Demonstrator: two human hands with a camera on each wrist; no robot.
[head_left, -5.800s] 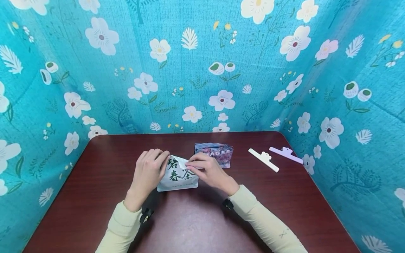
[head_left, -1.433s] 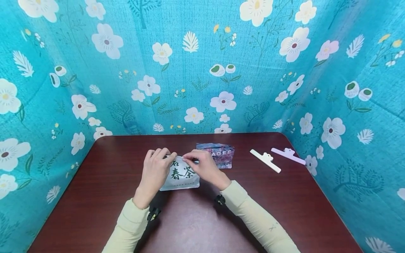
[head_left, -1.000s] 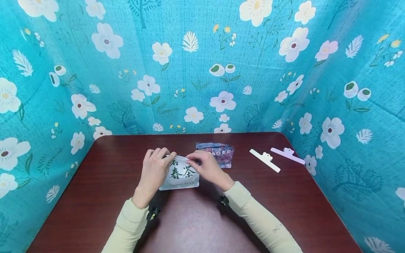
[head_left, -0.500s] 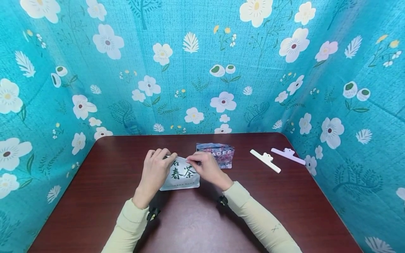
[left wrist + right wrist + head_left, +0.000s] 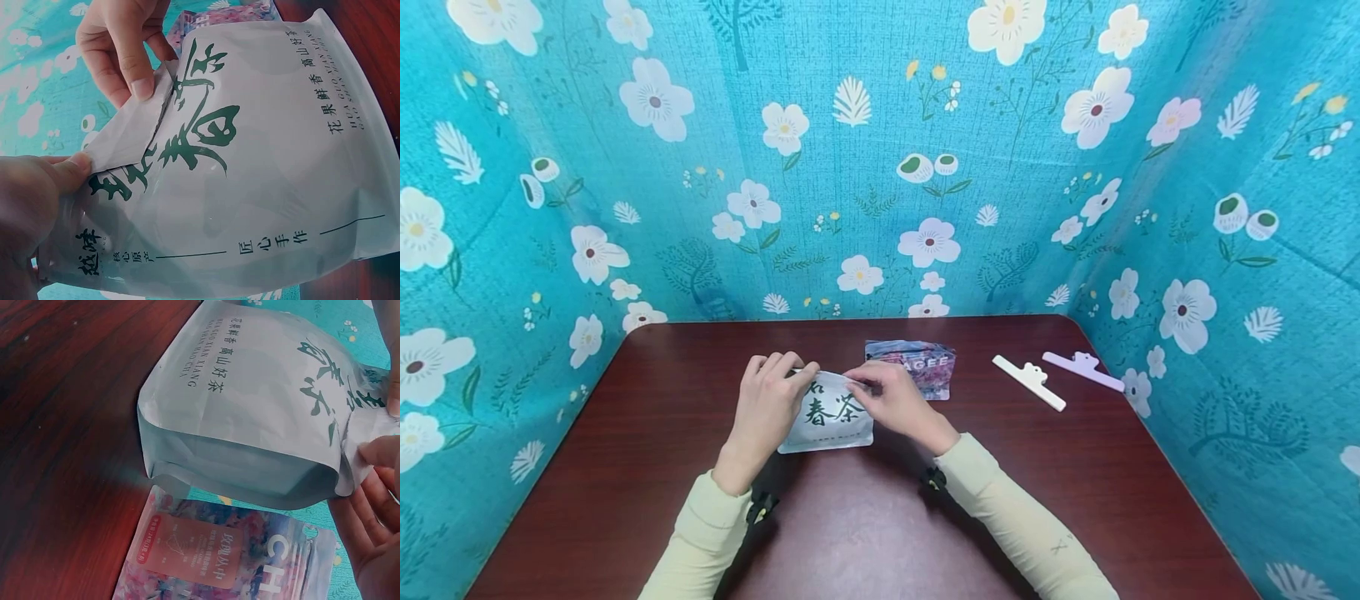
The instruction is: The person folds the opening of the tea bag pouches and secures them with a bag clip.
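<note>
A white tea pouch (image 5: 829, 429) with green brush lettering stands on the table between both hands. Its top is folded over toward the front, and the folded flap (image 5: 128, 134) shows as a pale strip in the left wrist view. My left hand (image 5: 767, 408) grips the pouch's upper left corner, thumb on the fold. With thumb and fingers, my right hand (image 5: 895, 402) pinches the right end of the fold. In the right wrist view the thumb presses the flap from the front, with the other fingers behind it.
A pink and blue printed pouch (image 5: 938, 385) stands just behind my right hand, partly hidden by it. Farther right on the dark red table (image 5: 1000, 483) lie a white bag clip (image 5: 1028, 382) and a lilac bag clip (image 5: 1086, 370). A flowered turquoise cloth (image 5: 880, 208) surrounds the table's back and sides.
Several seconds ago a flap corner hung over the lettering; now a narrow fold runs along the top. Over the last second my right fingers slid slightly right along it, while my left hand stayed put.
</note>
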